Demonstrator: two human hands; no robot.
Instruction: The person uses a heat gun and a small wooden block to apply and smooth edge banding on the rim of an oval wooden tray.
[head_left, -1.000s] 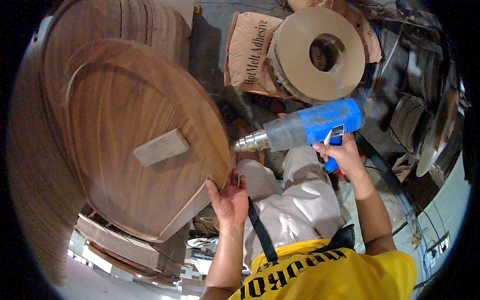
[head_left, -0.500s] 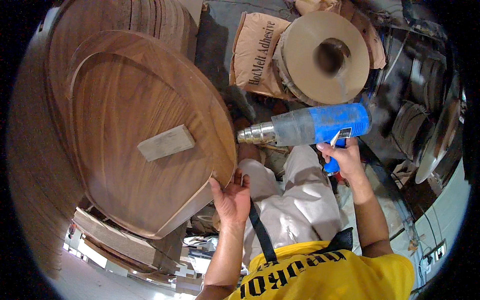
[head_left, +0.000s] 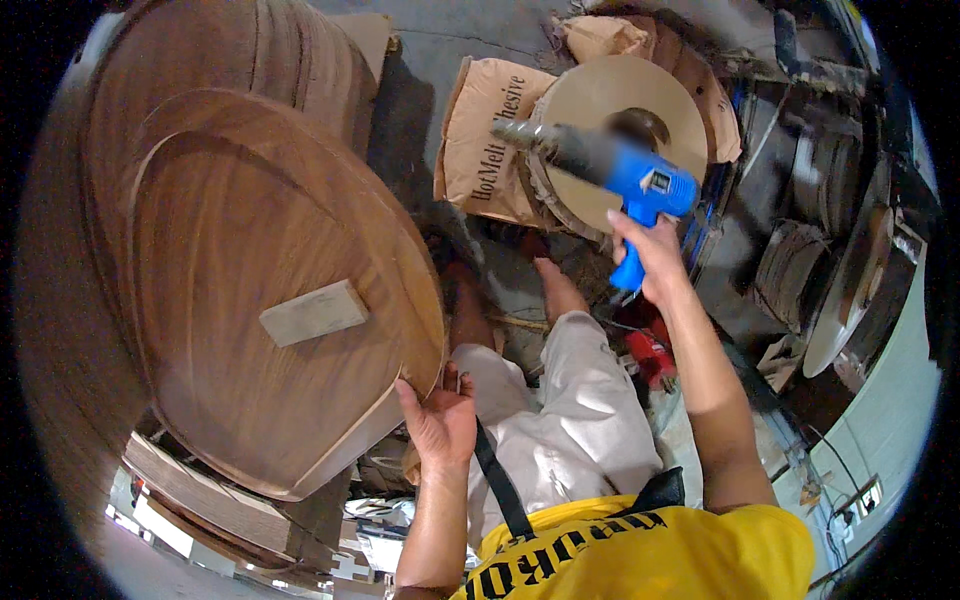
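My right hand is wrapped round the handle of a blue heat gun, raised over the paper roll with its metal nozzle pointing left. The gun's front is blurred by motion. At the near right corner of a rounded wood-grain panel, my left hand pinches a wood-coloured edge banding strip, thumb on the inner side and fingers outside. The strip curves round the panel's far and right sides and stands above its face. A pale rectangular wood block lies on the panel.
Stacked boards rise behind and under the panel. Beyond my legs lie a brown paper sack and a large tan roll. A red object sits below my right forearm; rolled strips stand at the right.
My right hand has lifted the heat gun up and away from the panel's edge, its nozzle now tipped up-left. My left hand stays at the same corner. The whole view has shifted slightly.
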